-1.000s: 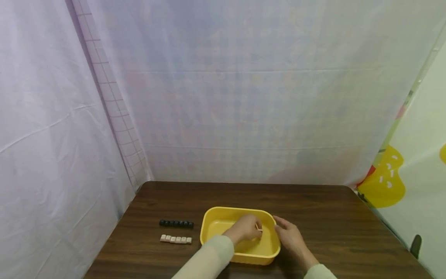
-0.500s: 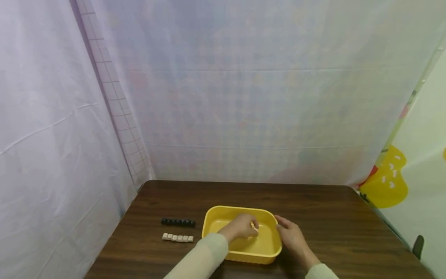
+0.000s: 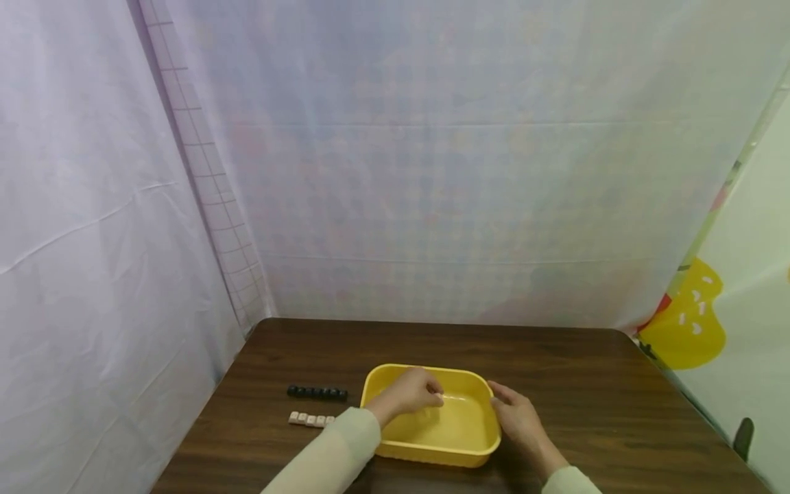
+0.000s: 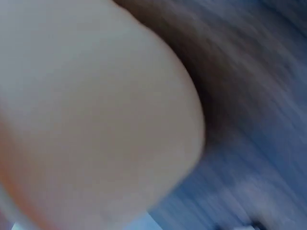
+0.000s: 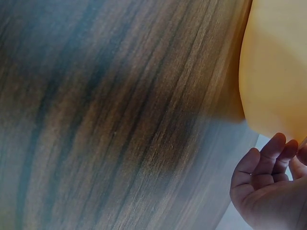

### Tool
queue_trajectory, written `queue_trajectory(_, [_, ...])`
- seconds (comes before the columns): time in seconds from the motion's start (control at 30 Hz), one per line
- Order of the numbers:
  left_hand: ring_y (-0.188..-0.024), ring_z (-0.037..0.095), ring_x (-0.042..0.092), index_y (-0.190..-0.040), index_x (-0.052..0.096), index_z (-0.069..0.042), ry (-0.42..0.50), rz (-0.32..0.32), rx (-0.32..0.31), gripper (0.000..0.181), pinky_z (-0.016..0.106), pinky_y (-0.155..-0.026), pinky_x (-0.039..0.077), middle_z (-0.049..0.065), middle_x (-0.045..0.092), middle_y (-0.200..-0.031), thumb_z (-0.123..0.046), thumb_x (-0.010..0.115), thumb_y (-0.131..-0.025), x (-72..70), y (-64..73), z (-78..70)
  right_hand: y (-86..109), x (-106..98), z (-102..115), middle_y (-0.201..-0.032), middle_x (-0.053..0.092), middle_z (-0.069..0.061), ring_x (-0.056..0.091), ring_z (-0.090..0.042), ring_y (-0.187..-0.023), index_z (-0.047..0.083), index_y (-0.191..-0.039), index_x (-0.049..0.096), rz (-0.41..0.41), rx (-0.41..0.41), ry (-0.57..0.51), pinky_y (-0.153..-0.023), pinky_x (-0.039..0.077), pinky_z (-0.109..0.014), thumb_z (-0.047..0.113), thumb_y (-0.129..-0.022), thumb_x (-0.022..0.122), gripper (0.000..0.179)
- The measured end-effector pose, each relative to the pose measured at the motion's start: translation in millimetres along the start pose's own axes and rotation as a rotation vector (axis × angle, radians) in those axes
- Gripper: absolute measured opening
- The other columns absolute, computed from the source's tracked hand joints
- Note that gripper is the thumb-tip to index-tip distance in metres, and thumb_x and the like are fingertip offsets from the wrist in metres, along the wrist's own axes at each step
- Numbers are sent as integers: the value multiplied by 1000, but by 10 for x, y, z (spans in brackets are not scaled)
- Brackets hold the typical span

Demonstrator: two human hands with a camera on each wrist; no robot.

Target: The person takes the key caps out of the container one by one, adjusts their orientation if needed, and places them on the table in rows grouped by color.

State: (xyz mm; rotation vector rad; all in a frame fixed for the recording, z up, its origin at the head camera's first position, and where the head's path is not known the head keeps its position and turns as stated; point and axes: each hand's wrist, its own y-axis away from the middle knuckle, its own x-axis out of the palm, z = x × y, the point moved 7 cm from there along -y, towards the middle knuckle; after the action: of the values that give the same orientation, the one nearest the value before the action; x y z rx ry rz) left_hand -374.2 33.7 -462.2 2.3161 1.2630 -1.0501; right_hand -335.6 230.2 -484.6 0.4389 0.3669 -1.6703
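Note:
My left hand is inside the yellow plastic basin, pinching a small white keycap mostly hidden by the fingers. At the basin's right side, my right hand grips the rim with thumb and fingers; in the right wrist view its bent fingertips meet the basin wall. Left of the basin lies a row of black keycaps. Nearer to me is a row of white keycaps, its right end covered by my left sleeve. Bare skin fills most of the left wrist view.
The dark wood-grain table extends around the basin. Behind it hangs a pale curtain, with a white cloth at the left and a printed sheet on the right.
My left hand has moved left across the basin with the keycap between its fingers, and its sleeve now overlaps the white row. The right hand stays at the rim.

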Motion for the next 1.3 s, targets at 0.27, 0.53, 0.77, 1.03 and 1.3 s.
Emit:
queue_trajectory(0.27, [-89,13,62,-112,74,-6,84,-62,-29,22,33,-77,53,-4,69,-99,-17,70,-94,-353,197,184,-3,-2,-12,-142,47,-30,54,-36,-117,-3,-141,51,8,19,-5,-96,44,-50,11,-100,48,44])
queue_trajectory(0.53, [-92,17,60,-113,72,-9,76,-133,-61,24,39,-77,52,-2,66,-100,-24,70,-94,-703,464,407,6,-27,-16,-140,49,-30,57,-33,-111,-4,-140,51,3,18,-3,-91,47,-45,12,-99,49,44])
queue_trajectory(0.77, [-85,16,63,-108,71,-5,78,-250,-67,22,34,-70,54,0,67,-94,-20,72,-92,-1125,855,747,16,-23,-9,-141,49,-30,55,-34,-113,-3,-140,52,3,20,-16,-94,45,-49,12,-100,49,43])
queue_trajectory(1.03, [-84,16,63,-99,73,-6,-14,-367,-154,18,35,-72,52,-1,68,-89,-19,77,-87,-1515,1408,1295,23,-15,8,-137,51,-30,59,-31,-107,-5,-138,53,-3,1,-20,-88,48,-42,10,-99,50,43])
queue_trajectory(1.3, [-82,16,59,-91,73,-9,-134,-331,-238,15,38,-74,48,-1,67,-87,-20,80,-83,-1614,1751,1667,25,-17,3,-142,46,-30,51,-38,-121,-5,-140,51,2,3,-27,-100,42,-53,9,-99,48,44])
